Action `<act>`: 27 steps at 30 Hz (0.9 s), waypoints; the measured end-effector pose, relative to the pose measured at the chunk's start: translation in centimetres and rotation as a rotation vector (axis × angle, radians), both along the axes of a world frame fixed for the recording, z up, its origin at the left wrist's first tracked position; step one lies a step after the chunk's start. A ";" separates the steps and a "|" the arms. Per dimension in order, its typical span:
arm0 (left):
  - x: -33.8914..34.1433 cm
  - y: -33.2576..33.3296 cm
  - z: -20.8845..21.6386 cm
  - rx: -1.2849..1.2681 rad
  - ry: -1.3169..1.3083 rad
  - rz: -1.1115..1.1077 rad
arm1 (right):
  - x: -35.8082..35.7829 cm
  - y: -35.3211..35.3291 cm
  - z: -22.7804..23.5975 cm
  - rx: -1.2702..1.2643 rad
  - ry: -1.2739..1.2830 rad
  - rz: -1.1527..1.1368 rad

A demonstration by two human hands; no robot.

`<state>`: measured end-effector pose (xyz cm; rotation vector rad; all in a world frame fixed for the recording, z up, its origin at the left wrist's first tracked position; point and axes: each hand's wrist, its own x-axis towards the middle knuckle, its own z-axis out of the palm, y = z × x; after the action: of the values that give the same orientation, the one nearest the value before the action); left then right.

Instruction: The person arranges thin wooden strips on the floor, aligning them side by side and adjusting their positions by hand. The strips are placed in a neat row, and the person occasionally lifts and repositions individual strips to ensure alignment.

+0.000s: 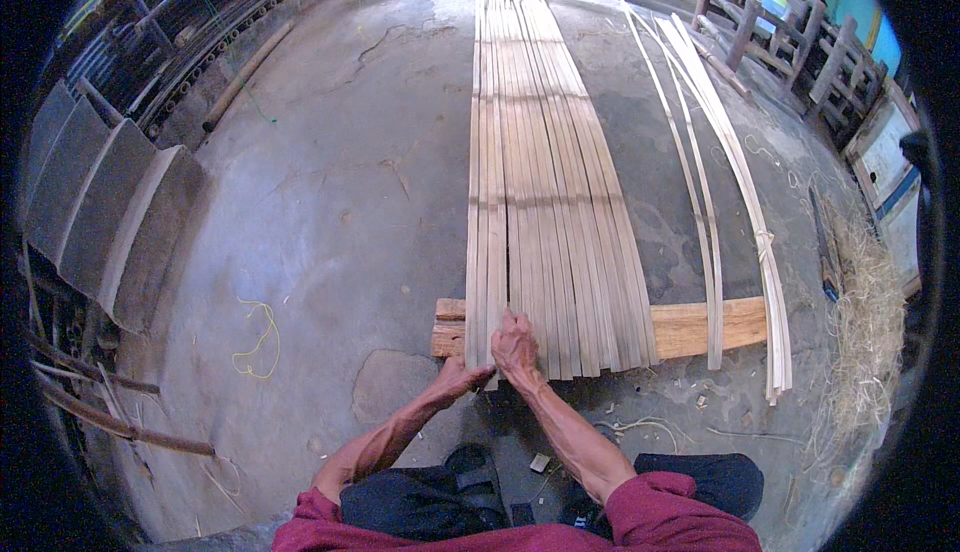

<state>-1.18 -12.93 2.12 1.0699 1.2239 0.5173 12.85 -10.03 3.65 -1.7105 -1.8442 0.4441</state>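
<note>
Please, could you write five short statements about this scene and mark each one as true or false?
1. The left hand and the right hand are both at the near end of the wide row of pale strips. True.
2. The wooden board lies on top of this row. False: the board lies crosswise beneath it.
3. A yellow string lies on the floor, left of the row. True.
4. The person's sleeves are bright green. False: they are dark red.
5. The narrow bundle at the right has a tie around it. True.
</note>
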 end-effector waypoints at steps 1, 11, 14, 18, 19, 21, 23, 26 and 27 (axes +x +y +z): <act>0.3 0.0 0.0 -0.017 -0.019 0.016 | -0.1 0.1 -0.1 -0.079 0.063 -0.048; 0.5 -0.2 0.8 0.021 0.029 0.066 | 0.1 -0.1 -2.6 -0.081 0.038 -0.111; 0.4 -0.1 1.3 0.027 0.128 0.054 | 0.1 0.0 -2.0 -0.094 0.033 -0.114; 0.4 0.1 1.2 0.064 0.043 -0.010 | 0.0 0.1 -1.4 -0.122 -0.015 -0.126; 0.4 0.1 1.0 0.076 -0.009 -0.009 | 0.0 0.2 -1.4 -0.118 -0.014 -0.127; 0.4 0.3 0.5 0.095 -0.058 -0.019 | 0.1 0.3 -1.5 -0.132 -0.023 -0.118; 0.2 0.7 -0.1 0.093 -0.040 -0.048 | 0.2 0.4 -1.6 -0.153 -0.030 -0.103; 0.0 1.1 -0.8 0.099 -0.009 -0.086 | 0.4 0.5 -1.5 -0.106 -0.009 -0.072; 0.0 1.2 -0.9 0.085 -0.018 -0.078 | 0.5 0.5 -1.5 -0.114 -0.017 -0.066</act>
<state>-1.15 -11.77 1.19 1.1781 1.1487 0.5218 13.32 -9.54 2.18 -1.8503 -1.7995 0.5185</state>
